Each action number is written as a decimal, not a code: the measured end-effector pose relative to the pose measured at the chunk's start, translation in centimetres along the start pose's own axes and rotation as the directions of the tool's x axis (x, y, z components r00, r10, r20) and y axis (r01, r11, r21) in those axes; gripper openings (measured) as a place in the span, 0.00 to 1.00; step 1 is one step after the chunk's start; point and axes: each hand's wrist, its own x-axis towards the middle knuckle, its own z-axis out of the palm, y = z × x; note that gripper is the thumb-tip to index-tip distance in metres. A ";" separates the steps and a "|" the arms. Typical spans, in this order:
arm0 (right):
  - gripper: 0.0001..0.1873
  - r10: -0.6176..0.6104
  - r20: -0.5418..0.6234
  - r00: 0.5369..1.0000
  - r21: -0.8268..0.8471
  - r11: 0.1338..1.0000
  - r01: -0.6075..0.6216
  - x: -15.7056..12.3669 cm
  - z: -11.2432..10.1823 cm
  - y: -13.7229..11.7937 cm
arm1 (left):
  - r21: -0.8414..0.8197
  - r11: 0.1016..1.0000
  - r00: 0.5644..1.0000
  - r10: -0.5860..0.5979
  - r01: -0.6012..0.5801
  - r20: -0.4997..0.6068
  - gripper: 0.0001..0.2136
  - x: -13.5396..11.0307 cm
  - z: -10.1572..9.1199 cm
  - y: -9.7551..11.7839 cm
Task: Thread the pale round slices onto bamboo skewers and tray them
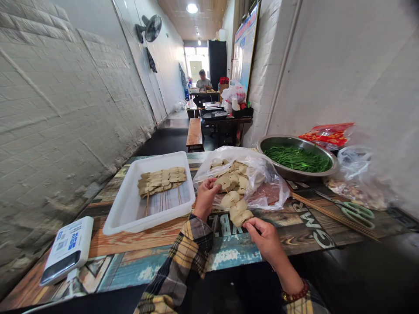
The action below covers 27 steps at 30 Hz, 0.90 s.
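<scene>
My left hand (206,197) pinches a pale round slice (223,182) at the mouth of a clear plastic bag (262,174) full of such slices. My right hand (265,237) is closed on the lower end of a thin wooden skewer (236,208) that carries three slices, the tip pointing toward the left hand. Left of the hands a white tray (131,209) holds several finished skewers (162,179) laid side by side.
A steel bowl of green chives (297,158) stands at the back right, with more bags beside it. Loose bamboo sticks (327,213) and green-handled scissors (358,213) lie to the right. A white device (67,248) sits at the left. A person sits at a far table.
</scene>
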 end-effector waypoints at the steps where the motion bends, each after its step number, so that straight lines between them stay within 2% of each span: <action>1: 0.16 0.001 -0.001 1.000 0.000 1.000 -0.001 0.0 0.0 -0.1 | 0.006 1.000 1.000 0.007 -0.007 -0.002 0.16 0.0 0.0 0.0; 17: 0.15 -0.003 -0.021 1.000 -0.035 0.999 0.002 0.2 0.2 -0.1 | 0.106 0.993 0.998 0.061 -0.061 0.000 0.14 0.1 0.0 -0.2; 27: 0.15 -0.006 -0.023 1.000 -0.060 0.998 0.005 0.1 0.3 0.2 | 0.156 0.983 0.994 0.094 -0.100 0.049 0.14 -0.3 0.3 -0.2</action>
